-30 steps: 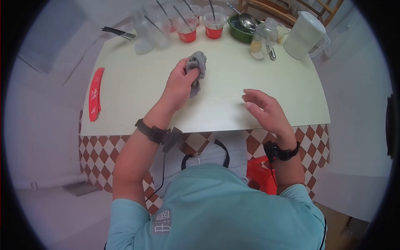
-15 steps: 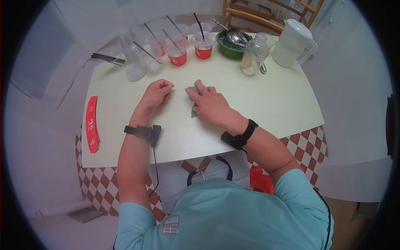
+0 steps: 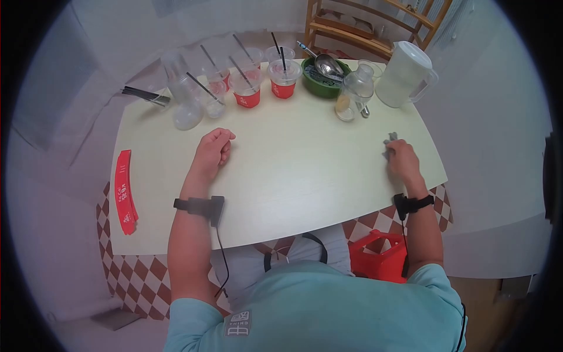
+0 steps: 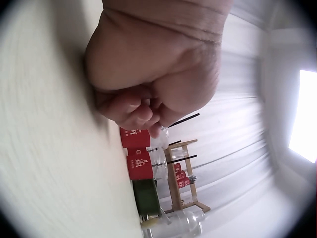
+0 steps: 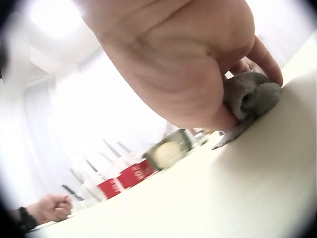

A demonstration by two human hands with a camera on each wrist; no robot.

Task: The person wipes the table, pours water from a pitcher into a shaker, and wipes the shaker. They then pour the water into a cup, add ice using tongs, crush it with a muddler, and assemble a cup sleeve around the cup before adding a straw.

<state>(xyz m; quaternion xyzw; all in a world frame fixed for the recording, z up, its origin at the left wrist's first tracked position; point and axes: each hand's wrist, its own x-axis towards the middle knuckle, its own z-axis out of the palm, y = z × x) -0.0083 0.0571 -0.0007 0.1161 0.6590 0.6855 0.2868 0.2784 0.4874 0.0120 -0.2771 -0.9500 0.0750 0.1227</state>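
Note:
At the right end of the table [image 3: 305,176], my right hand [image 3: 404,161] grips a crumpled grey cloth [image 5: 255,94] between thumb and fingers. In the right wrist view the cloth lies against the pale tabletop, partly covered by the fingers. My left hand [image 3: 212,151] rests on the left half of the table with its fingers curled in and nothing in them. Beyond it stand clear plastic cups with red sleeves and black straws, the nearest one [image 3: 247,98] being a short reach away.
Along the back are a tall clear bottle [image 3: 187,114], a green bowl [image 3: 321,88] with a metal scoop [image 3: 327,64], a clear shaker-like jar [image 3: 355,94] and a white-lidded pitcher [image 3: 402,79]. Red sleeves [image 3: 124,196] lie at the left edge. A red stool [image 3: 380,258] is below the table.
The cloth passed from my left hand to my right, which then moved with it across the table to the right end. My left hand drew back to the left and its fingers curled.

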